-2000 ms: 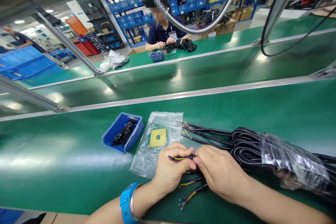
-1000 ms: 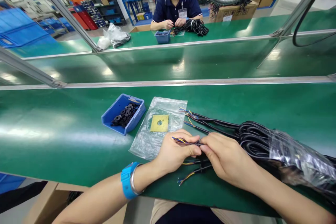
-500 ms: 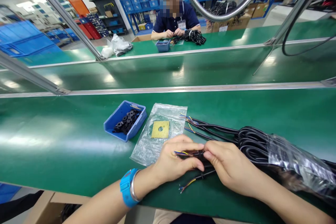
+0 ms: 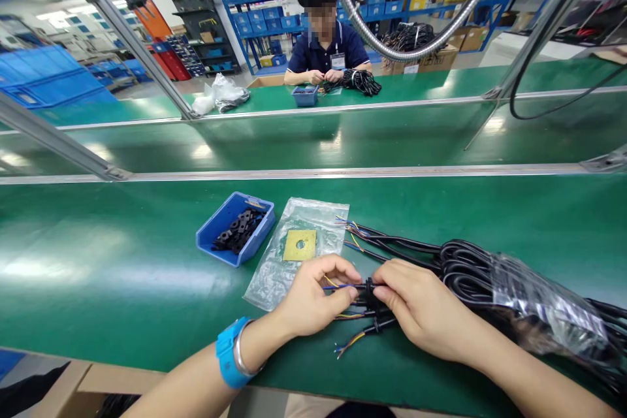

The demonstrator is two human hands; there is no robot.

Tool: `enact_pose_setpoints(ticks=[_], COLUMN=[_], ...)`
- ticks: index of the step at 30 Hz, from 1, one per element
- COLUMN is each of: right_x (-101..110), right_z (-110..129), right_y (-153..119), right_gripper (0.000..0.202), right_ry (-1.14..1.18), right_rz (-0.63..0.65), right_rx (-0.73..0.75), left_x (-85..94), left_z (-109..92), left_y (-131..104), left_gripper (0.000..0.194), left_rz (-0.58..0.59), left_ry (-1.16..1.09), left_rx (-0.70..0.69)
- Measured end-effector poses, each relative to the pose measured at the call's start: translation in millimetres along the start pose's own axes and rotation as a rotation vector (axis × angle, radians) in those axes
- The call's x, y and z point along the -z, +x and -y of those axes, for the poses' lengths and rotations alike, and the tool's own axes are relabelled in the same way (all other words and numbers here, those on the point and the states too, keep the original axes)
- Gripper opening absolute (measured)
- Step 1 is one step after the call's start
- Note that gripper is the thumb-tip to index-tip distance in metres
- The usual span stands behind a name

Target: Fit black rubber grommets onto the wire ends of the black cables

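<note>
My right hand [image 4: 416,304] pinches a black cable [image 4: 379,287] just behind a black grommet-like piece [image 4: 369,290] fitted around it. On the other side of that piece, my left hand [image 4: 318,294] curls its thumb and fingers about the same cable's stripped end, where thin coloured wires [image 4: 333,285] show. How firmly the left fingertips press is hard to see. Below lies another cable end [image 4: 360,336] with bared wires and a similar black piece [image 4: 377,324] on it. Both cables run toward a coiled black cable bundle [image 4: 465,268] on the right, wrapped in clear plastic film [image 4: 543,297].
A blue bin [image 4: 209,243] of small black parts [image 4: 241,228] stands left of a clear plastic bag [image 4: 274,281]. On the bag is a yellow square plate [image 4: 300,245] with a hole. A metal rail [image 4: 343,174] crosses the green bench. Opposite, a co-worker [image 4: 328,52] handles cables.
My left hand has drawn back a little to the left from my right hand, uncovering the black piece on the cable. The right hand keeps its grip.
</note>
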State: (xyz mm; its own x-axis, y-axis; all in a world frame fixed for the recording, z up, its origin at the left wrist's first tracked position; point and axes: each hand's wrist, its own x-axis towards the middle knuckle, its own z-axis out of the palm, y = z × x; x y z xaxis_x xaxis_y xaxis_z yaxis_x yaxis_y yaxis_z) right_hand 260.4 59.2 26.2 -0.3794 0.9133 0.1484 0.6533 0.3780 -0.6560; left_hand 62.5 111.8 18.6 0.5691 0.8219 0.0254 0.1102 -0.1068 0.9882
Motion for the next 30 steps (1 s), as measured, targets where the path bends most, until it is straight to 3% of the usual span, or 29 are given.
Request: enact_pose_setpoints(ticks=[6,11,14,16,21,24,27,30], right_x=[-2,-3,-2,-1,5,10,11,10], right_z=[-1,1,2,2,6,8,8,7], right_y=[-2,-3,-4,-3,-2,-1,-1,0], right_gripper=[0.015,0.020,0.021,0.020,0.026,0.027,0.026,0.023], right_ry=[-0.104,-0.232,-0.203,-0.131,0.035,0.116,0.129,0.118], right_rz=[-0.051,-0.123,-0.123,-0.107,0.001,0.079,0.080,0.053], right_rx=[0.069,0.154,0.152,0.142,0.002,-0.083,-0.104,-0.084], left_x=[-0.5,-3.7,-9.9,-13.0,-17.9,-20.0,-16.9,-7.1], left_z=[-2,2,5,6,5,3,0,-4], left_y=[-1,4,4,3,-3,-3,-2,-1], left_gripper=[0.013,0.035,0.027,0.022,0.014,0.016,0.017,0.038], left_rz=[0.062,0.138,0.087,0.023,-0.107,-0.132,-0.108,-0.004], left_ry=[0.228,-0.030,-0.053,0.096,0.463,0.565,0.504,0.347], left_rx=[0.010,0.099,0.096,-0.056,-0.595,-0.731,-0.614,-0.313])
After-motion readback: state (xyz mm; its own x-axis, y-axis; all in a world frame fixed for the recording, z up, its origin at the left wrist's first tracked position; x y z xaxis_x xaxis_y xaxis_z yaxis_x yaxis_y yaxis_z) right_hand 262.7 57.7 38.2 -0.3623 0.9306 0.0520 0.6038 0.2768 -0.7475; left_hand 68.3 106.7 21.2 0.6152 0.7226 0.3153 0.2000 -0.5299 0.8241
